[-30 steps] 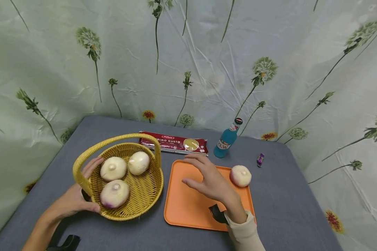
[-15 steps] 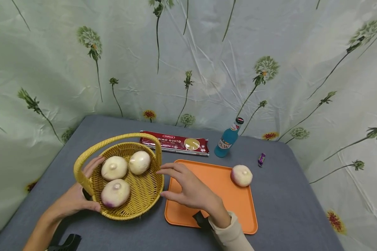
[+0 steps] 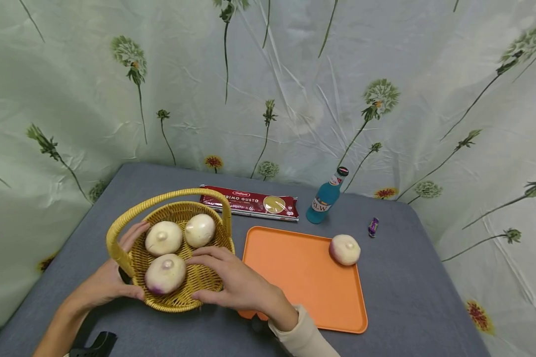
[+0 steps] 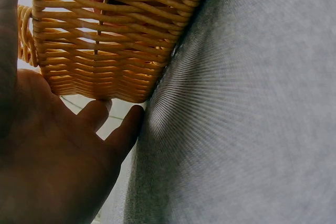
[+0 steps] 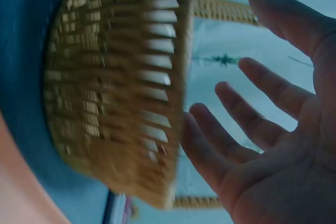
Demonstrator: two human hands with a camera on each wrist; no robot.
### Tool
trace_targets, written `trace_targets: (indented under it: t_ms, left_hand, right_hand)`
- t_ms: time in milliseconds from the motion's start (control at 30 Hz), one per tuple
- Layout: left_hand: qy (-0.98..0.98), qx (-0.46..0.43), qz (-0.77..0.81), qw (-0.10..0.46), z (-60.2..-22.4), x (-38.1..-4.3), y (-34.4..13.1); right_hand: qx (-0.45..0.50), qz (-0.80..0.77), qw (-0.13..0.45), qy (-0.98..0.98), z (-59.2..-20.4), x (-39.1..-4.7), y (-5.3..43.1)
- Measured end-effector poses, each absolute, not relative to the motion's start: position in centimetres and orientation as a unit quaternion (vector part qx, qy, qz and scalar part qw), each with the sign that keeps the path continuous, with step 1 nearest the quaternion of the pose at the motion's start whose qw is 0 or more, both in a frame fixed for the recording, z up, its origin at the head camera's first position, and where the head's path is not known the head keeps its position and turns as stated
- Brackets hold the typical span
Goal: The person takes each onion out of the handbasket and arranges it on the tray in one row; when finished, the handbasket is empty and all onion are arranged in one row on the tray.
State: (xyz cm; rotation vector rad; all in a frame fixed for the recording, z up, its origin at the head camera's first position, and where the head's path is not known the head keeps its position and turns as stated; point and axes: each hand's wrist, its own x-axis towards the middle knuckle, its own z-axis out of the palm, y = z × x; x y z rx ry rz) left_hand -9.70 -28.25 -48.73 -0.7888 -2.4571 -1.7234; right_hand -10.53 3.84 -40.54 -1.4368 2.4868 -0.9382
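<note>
A yellow wicker basket (image 3: 196, 300) with an arched handle (image 3: 165, 197) stands on the left of the table. Inside it lie three white turnips: a front turnip (image 3: 165, 274) with a purple tinge, a left turnip (image 3: 163, 238) and a back turnip (image 3: 199, 230). My left hand (image 3: 108, 281) rests along the basket's outer left side, fingers and thumb spread. Over the basket's right part reaches my right hand (image 3: 234, 280), its fingers extended near the front turnip and holding nothing. In the right wrist view the right hand (image 5: 278, 145) appears beside the basket's rim, palm showing.
An orange tray (image 3: 303, 277) lies right of the basket, with another turnip (image 3: 345, 250) on its right edge. Behind are a red spaghetti packet (image 3: 250, 203) and an upright blue bottle (image 3: 326, 198). A small purple-wrapped candy (image 3: 373, 227) lies at the right.
My right hand has moved left from above the orange tray to over the basket. The left hand stays at the basket's side, and the turnips keep their places.
</note>
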Motion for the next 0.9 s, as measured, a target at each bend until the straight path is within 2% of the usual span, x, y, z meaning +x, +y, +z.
trace_targets:
  t_ms: [367,900]
  left_hand:
    - [-0.789,-0.255,-0.558,0.016,-48.4,-9.6,-28.1]
    - [-0.804,-0.239,-0.545,0.009,-48.2,-9.5,-28.0]
  right_hand:
    - [-0.45,-0.349,0.059,0.82,-42.1,-10.7,0.2]
    - [-0.441,-0.331,0.114,0.826,-42.9,-11.7,-1.3]
